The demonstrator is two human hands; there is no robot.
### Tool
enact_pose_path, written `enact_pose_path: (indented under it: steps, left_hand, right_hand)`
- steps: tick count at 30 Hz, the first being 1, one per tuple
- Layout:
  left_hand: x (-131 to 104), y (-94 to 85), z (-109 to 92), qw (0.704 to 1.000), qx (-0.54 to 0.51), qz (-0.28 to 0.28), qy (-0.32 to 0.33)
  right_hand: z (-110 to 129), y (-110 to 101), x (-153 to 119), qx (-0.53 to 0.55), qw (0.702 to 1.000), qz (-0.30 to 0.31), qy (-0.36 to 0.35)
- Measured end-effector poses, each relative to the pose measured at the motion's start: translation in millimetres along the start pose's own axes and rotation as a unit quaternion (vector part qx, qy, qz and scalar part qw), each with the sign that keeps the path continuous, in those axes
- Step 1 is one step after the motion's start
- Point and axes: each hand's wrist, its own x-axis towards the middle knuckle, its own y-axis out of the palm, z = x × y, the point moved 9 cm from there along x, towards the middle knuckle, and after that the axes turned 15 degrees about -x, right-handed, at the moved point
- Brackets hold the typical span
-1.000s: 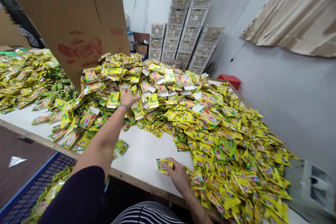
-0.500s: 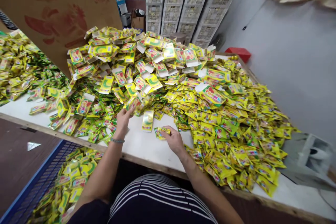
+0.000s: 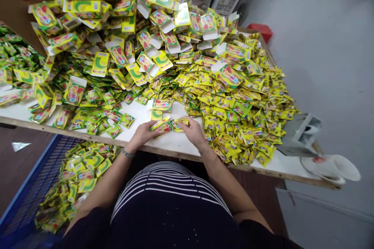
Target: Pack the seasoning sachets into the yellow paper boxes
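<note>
My left hand (image 3: 143, 134) is closed round a small yellow-and-green carton (image 3: 163, 126), held low over the table near its front edge. In my right hand (image 3: 194, 131) a small yellow sachet (image 3: 177, 125) is pinched between thumb and fingers. The sachet meets the right end of the carton; whether any of it is inside, I cannot tell. Just beyond my hands, another carton (image 3: 162, 105) with a white flap lies partly across a second carton (image 3: 156, 115) on the white tabletop (image 3: 138, 113).
A high heap of cartons (image 3: 117, 52) rises at the back left. Yellow sachets (image 3: 242, 113) are piled at right, green ones (image 3: 93, 114) at left. A blue crate (image 3: 37, 179) of filled-looking cartons stands below. A grey device (image 3: 299, 134) and white scoop-like container (image 3: 330, 167) are far right.
My left hand has come from the heap's edge toward my right hand with a carton. The carton and sachet now meet. The view has tilted down.
</note>
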Motion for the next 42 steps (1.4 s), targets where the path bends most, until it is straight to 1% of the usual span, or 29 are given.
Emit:
enact_pose_path:
  steps: [2, 3, 4, 6, 8, 11, 13, 15, 17, 21, 24, 26, 28, 31, 33, 35, 37, 39, 41, 42]
  left_hand:
    - [2, -0.7, -2, 0.996, 0.081, -0.029, 0.011]
    - [3, 2.9, -1, 0.994, 0.103, -0.023, 0.013]
    - [4, 8.6, 1, 0.993, 0.116, -0.007, 0.015]
    - [4, 19.0, 6, 0.993, 0.114, 0.024, 0.016]
    - [4, 22.5, 11, 0.997, 0.076, 0.025, 0.007]
    - [2, 24.4, 19, 0.998, -0.051, 0.016, -0.012]
    - [0, 24.7, 22, 0.988, -0.155, 0.006, -0.020]
    - [-1, 21.3, 26, 0.971, -0.235, -0.023, -0.027]
    - [-2, 17.8, 30, 0.960, -0.273, -0.044, -0.031]
    - [-2, 19.6, 32, 0.964, -0.261, -0.017, -0.042]
    - [0, 18.0, 30, 0.961, -0.272, -0.026, -0.033]
    - [-1, 18.6, 30, 0.954, -0.296, -0.035, -0.033]
    - [-2, 23.1, 33, 0.947, -0.315, -0.030, -0.049]
    - [-5, 32.4, 38, 0.943, -0.323, -0.006, -0.078]
    - [-5, 41.3, 35, 0.951, -0.296, 0.035, -0.081]
    - [-3, 52.1, 28, 0.966, -0.235, 0.087, -0.070]
    - [0, 59.8, 19, 0.978, -0.170, 0.113, -0.046]
    - [5, 62.0, 11, 0.984, -0.143, 0.103, -0.014]
    - [9, 62.7, 7, 0.985, -0.148, 0.087, 0.012]
    - [10, 63.1, 7, 0.984, -0.156, 0.082, 0.019]
  right_hand:
    - [0, -5, -4, -0.014, 1.000, -0.021, -0.001]
    - [1, -7, -5, -0.023, 0.999, -0.024, -0.003]
    - [4, -8, -6, -0.032, 0.999, -0.020, -0.009]
    - [7, -8, -6, -0.036, 0.999, -0.011, -0.020]
    - [3, -12, -5, -0.003, 1.000, -0.025, -0.003]
    - [-14, -17, -2, 0.058, 0.995, -0.066, 0.041]
    - [-20, -13, 0, 0.060, 0.996, -0.056, 0.041]
    - [-23, -8, 3, 0.049, 0.998, -0.029, 0.033]
    - [-26, -5, 4, 0.047, 0.998, -0.009, 0.034]
    - [-25, -6, 7, 0.082, 0.996, 0.014, 0.031]
    - [-19, -10, 11, 0.076, 0.997, 0.013, 0.023]
    - [-14, -12, 13, 0.029, 0.999, 0.018, 0.018]
    - [-8, -15, 13, -0.032, 0.999, 0.021, 0.006]
    - [9, -14, 11, -0.087, 0.995, 0.037, -0.040]
    - [20, -10, 9, -0.084, 0.993, 0.054, -0.069]
    - [29, -9, 9, -0.070, 0.993, 0.047, -0.081]
    - [37, -8, 9, -0.065, 0.993, 0.036, -0.090]
    - [45, -5, 8, -0.077, 0.990, 0.034, -0.112]
    - [53, -3, 6, -0.113, 0.982, 0.026, -0.148]
    - [56, -3, 5, -0.139, 0.976, 0.012, -0.167]
